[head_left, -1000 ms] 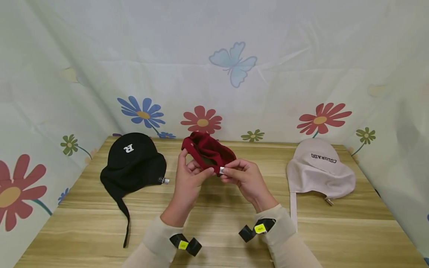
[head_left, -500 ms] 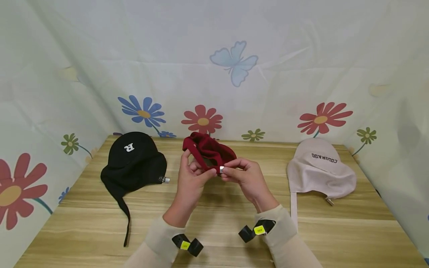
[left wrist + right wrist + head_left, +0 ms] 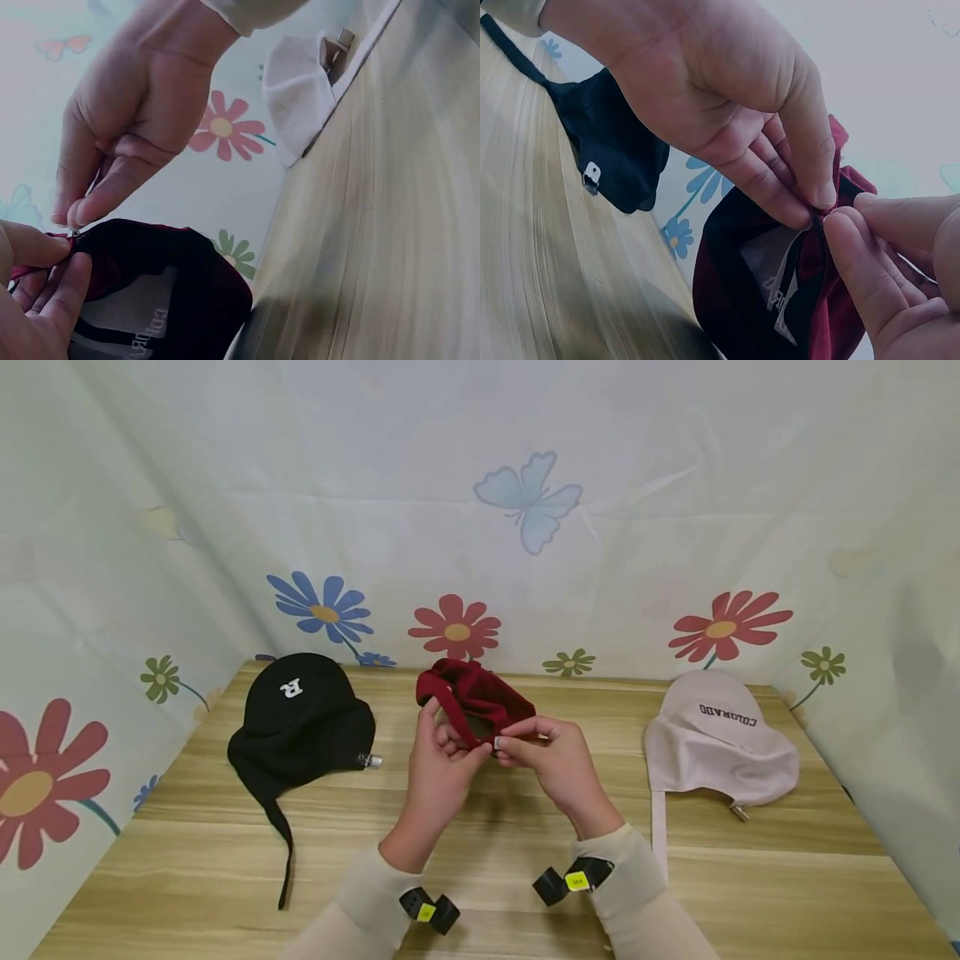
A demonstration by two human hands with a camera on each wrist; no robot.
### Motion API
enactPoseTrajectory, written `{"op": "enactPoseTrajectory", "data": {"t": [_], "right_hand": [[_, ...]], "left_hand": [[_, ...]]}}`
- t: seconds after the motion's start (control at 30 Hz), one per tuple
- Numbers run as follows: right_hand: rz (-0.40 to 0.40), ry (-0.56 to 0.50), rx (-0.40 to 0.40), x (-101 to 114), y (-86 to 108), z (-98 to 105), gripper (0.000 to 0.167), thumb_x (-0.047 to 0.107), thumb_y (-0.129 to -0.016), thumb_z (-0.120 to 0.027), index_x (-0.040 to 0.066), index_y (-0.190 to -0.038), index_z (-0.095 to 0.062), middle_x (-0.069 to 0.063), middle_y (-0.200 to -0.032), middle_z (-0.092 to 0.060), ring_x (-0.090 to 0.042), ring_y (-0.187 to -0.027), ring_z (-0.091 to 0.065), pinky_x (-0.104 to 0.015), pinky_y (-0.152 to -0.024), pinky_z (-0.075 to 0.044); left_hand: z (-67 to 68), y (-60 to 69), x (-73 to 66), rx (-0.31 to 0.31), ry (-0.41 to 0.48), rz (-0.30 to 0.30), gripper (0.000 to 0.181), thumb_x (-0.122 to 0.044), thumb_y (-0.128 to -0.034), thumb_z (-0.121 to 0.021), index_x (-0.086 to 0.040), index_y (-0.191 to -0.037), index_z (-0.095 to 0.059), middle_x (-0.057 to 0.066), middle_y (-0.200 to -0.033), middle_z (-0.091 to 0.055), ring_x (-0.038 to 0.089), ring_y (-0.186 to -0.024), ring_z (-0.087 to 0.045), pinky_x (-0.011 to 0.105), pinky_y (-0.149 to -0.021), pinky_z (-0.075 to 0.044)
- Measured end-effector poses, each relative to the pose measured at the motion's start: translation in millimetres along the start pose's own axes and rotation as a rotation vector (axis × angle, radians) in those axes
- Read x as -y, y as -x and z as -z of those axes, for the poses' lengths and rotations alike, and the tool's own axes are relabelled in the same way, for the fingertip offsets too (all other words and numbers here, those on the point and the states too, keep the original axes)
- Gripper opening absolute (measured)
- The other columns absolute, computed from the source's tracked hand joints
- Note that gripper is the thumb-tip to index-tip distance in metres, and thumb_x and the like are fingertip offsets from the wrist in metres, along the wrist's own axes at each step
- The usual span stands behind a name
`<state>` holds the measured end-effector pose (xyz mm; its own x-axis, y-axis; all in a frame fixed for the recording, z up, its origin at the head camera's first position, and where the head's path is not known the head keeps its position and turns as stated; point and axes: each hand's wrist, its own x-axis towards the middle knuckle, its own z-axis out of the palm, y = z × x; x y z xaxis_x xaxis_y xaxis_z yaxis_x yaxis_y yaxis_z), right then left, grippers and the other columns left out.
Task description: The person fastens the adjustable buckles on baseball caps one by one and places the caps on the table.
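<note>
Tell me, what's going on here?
A person's left hand grips a dark red cap over the wooden table, while the right hand pinches the small metal clasp at its edge. A black cap lies to the left and a pale cap to the right, both with loose straps.

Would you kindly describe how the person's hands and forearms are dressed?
The left hand and right hand are bare, without gloves. Long, plain cream fabric sleeves reach both wrists. Each cuff carries a black, boxy device with a small bright yellow label, its dark print unreadable.
</note>
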<state>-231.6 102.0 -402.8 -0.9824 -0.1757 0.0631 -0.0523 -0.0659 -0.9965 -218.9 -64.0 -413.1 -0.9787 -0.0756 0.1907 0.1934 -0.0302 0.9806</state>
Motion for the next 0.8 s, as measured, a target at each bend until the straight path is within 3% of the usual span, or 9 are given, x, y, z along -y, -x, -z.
{"op": "enactPoseTrajectory", "data": {"t": [0.13, 0.3, 0.53, 0.8], "right_hand": [[0.001, 0.060, -0.001, -1.0, -0.4, 1.9, 0.021, 0.012, -0.084, -0.075, -0.003, -0.098, -0.071, -0.017, -0.093, -0.070, -0.022, -0.077, -0.073, -0.037, -0.076, -0.060], [0.010, 0.114, 0.027, -0.3, 0.2, 6.5, 0.019, 0.012, -0.087, -0.072, 0.000, -0.101, -0.072, -0.017, -0.098, -0.070, -0.023, -0.080, -0.073, -0.035, -0.078, -0.060], [-0.004, 0.020, 0.057, -0.9, 0.3, 8.3, 0.021, 0.005, -0.089, -0.068, -0.005, -0.107, -0.070, -0.026, -0.109, -0.068, -0.018, -0.080, -0.073, -0.034, -0.080, -0.059], [0.011, -0.010, 0.080, -0.4, 0.7, 4.4, 0.022, 0.004, -0.089, -0.067, -0.009, -0.107, -0.069, -0.021, -0.105, -0.069, -0.018, -0.080, -0.073, -0.035, -0.079, -0.059]], "left_hand": [[0.4, -0.9, 1.3, -0.008, 0.021, -0.009, 0.085, 0.002, -0.0783, -0.077, -0.027, -0.144, -0.032, 0.013, -0.089, -0.063, 0.020, -0.083, -0.064, 0.023, -0.077, -0.057], [1.5, -1.8, -0.9, -0.030, 0.072, 0.047, 0.087, 0.003, -0.0768, -0.078, -0.028, -0.143, -0.031, 0.005, -0.084, -0.063, 0.020, -0.083, -0.065, 0.023, -0.074, -0.056], [1.0, -1.0, -2.0, -0.037, 0.131, 0.074, 0.090, 0.007, -0.0749, -0.078, -0.024, -0.145, -0.030, -0.002, -0.080, -0.063, 0.012, -0.077, -0.065, 0.022, -0.072, -0.056], [-0.8, -0.6, 2.9, -0.051, 0.097, 0.049, 0.082, 0.006, -0.0781, -0.075, -0.024, -0.142, -0.034, 0.006, -0.086, -0.063, 0.015, -0.081, -0.065, 0.023, -0.076, -0.057]]}}
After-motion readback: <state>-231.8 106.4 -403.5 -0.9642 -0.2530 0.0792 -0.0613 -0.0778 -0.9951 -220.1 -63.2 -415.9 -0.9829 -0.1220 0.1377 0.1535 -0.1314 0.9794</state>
